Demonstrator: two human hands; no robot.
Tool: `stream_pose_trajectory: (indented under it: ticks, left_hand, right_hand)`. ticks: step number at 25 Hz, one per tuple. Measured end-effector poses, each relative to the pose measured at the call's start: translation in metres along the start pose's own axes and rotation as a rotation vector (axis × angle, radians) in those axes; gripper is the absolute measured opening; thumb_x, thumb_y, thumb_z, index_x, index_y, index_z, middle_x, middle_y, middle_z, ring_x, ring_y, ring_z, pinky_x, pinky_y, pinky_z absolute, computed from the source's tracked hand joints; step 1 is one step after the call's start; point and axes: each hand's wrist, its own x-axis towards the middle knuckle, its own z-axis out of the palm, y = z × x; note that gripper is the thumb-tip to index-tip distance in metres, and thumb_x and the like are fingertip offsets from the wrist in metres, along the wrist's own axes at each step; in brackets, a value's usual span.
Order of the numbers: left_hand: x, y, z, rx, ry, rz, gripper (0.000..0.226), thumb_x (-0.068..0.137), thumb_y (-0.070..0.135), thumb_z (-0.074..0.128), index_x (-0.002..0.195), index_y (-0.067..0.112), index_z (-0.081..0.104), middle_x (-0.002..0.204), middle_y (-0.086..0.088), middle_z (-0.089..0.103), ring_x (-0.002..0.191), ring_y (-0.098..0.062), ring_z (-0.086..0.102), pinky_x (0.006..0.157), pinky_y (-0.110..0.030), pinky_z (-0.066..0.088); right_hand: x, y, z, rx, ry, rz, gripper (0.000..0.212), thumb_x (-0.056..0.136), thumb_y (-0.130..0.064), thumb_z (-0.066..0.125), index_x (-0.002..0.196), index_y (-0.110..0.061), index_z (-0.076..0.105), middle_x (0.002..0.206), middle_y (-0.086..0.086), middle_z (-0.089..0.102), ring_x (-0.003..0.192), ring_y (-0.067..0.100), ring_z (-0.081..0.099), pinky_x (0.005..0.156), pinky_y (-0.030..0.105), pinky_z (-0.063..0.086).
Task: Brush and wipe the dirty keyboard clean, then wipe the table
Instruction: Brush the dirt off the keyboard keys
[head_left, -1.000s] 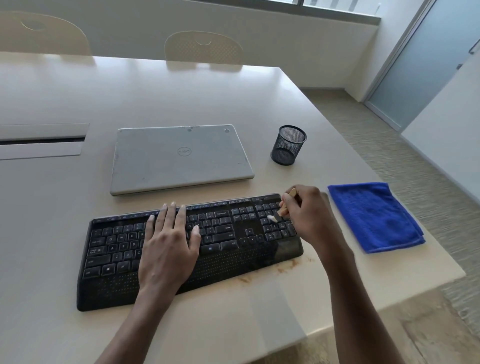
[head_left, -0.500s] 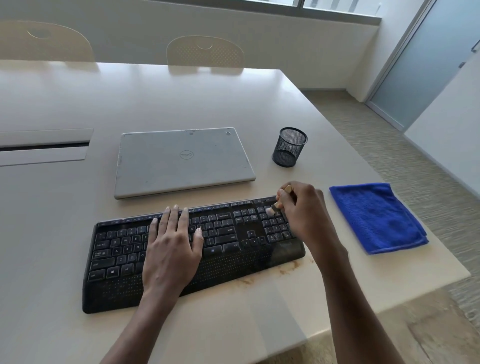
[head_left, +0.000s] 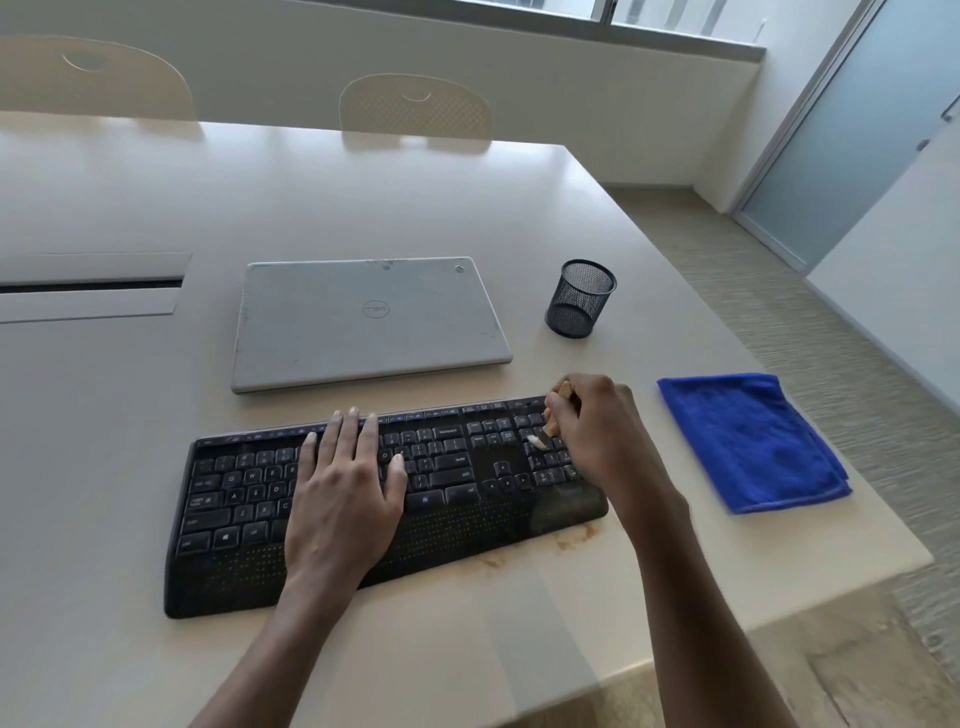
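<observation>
The left hand (head_left: 340, 491) lay flat, fingers spread, on the keyboard (head_left: 249, 514) at the desk's (head_left: 130, 395) near edge; the right hand (head_left: 597, 431) pinched a small brush (head_left: 545, 428) over the number pad; loosened grit could wedge between keys or spread across the desk.

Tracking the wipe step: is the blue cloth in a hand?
No, the blue cloth lies untouched on the table, right of the keyboard.

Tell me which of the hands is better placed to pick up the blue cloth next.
Probably the right hand: the blue cloth lies to its right, though it grips the brush. The left hand rests flat on the keyboard, farther away.
</observation>
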Motion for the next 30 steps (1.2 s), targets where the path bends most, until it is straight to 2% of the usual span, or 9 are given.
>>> stream_pose_trajectory:
  ticks: [4, 7, 10, 12, 14, 17, 21, 25, 30]
  left_hand:
    - [0.000, 0.000, 0.000, -0.007, -0.004, -0.005, 0.072, 0.102, 0.052, 0.030, 0.157, 0.009, 0.044, 0.164, -0.015, 0.040, 0.157, -0.027, 0.031, 0.130, -0.048, 0.020]
    - [-0.001, -0.004, 0.001, -0.013, -0.009, 0.010, 0.072, 0.103, 0.052, 0.029, 0.159, 0.009, 0.041, 0.166, -0.015, 0.036, 0.158, -0.026, 0.028, 0.130, -0.048, 0.019]
    - [-0.001, -0.003, 0.001, -0.052, -0.001, -0.002, 0.071, 0.102, 0.052, 0.032, 0.158, 0.009, 0.042, 0.166, -0.014, 0.036, 0.159, -0.023, 0.026, 0.131, -0.048, 0.018]
    - [0.000, -0.002, 0.001, -0.075, 0.005, -0.012, 0.071, 0.102, 0.051, 0.034, 0.157, 0.009, 0.044, 0.166, -0.013, 0.037, 0.158, -0.023, 0.027, 0.131, -0.048, 0.018]
    - [0.000, -0.001, 0.000, -0.074, -0.002, -0.012, 0.071, 0.101, 0.051, 0.033, 0.157, 0.008, 0.044, 0.165, -0.013, 0.038, 0.158, -0.023, 0.028, 0.131, -0.047, 0.017]
    - [0.000, 0.001, -0.002, -0.078, -0.013, -0.028, 0.065, 0.105, 0.046, 0.039, 0.157, 0.008, 0.044, 0.166, -0.014, 0.037, 0.158, -0.024, 0.028, 0.131, -0.047, 0.015]
    - [0.006, 0.015, -0.003, -0.123, -0.011, -0.056, 0.059, 0.107, 0.037, 0.048, 0.158, 0.008, 0.042, 0.168, -0.014, 0.033, 0.160, -0.023, 0.023, 0.132, -0.046, 0.010]
    - [0.007, 0.022, 0.003, -0.104, -0.020, -0.024, 0.062, 0.108, 0.044, 0.038, 0.159, 0.009, 0.040, 0.168, -0.013, 0.033, 0.160, -0.023, 0.022, 0.132, -0.046, 0.012]
    - [0.001, 0.021, 0.005, -0.059, 0.007, -0.009, 0.069, 0.104, 0.051, 0.028, 0.159, 0.010, 0.041, 0.167, -0.012, 0.037, 0.159, -0.023, 0.027, 0.131, -0.046, 0.017]
  right_hand:
    - [-0.002, -0.002, -0.002, 0.054, 0.065, -0.010, 0.020, 0.104, -0.017, 0.057, 0.090, -0.009, 0.070, 0.078, 0.005, 0.072, 0.067, 0.009, 0.069, 0.061, 0.017, 0.056]
    - [-0.004, -0.003, 0.002, 0.021, 0.055, -0.020, 0.020, 0.103, -0.018, 0.058, 0.090, -0.011, 0.071, 0.079, 0.004, 0.073, 0.071, 0.013, 0.070, 0.070, 0.032, 0.060]
    - [-0.011, -0.005, 0.001, 0.035, 0.052, -0.010, 0.020, 0.104, -0.017, 0.058, 0.091, -0.007, 0.070, 0.080, 0.006, 0.072, 0.064, 0.004, 0.067, 0.052, 0.008, 0.047]
    - [-0.011, -0.008, 0.002, 0.061, 0.109, -0.029, 0.018, 0.104, -0.016, 0.059, 0.094, -0.007, 0.071, 0.080, 0.006, 0.072, 0.058, -0.006, 0.062, 0.051, 0.004, 0.043]
    - [-0.010, -0.008, 0.004, 0.036, 0.115, -0.040, 0.017, 0.104, -0.017, 0.059, 0.095, -0.009, 0.071, 0.081, 0.007, 0.073, 0.061, -0.001, 0.065, 0.058, 0.012, 0.052]
    - [-0.010, -0.005, 0.005, -0.053, 0.078, -0.032, 0.018, 0.104, -0.020, 0.057, 0.094, -0.011, 0.070, 0.082, 0.009, 0.072, 0.074, 0.027, 0.069, 0.071, 0.043, 0.060]
    - [0.001, -0.012, 0.005, -0.004, 0.116, -0.043, 0.018, 0.103, -0.019, 0.058, 0.095, -0.008, 0.070, 0.084, 0.012, 0.071, 0.077, 0.031, 0.069, 0.073, 0.045, 0.059]
    - [0.003, -0.008, 0.008, -0.048, 0.031, 0.003, 0.018, 0.104, -0.020, 0.055, 0.097, -0.011, 0.069, 0.087, 0.011, 0.072, 0.080, 0.029, 0.071, 0.076, 0.046, 0.060]
    - [0.004, -0.008, 0.009, 0.039, 0.097, -0.018, 0.015, 0.103, -0.019, 0.057, 0.096, -0.011, 0.068, 0.084, 0.012, 0.071, 0.076, 0.030, 0.072, 0.072, 0.047, 0.062]
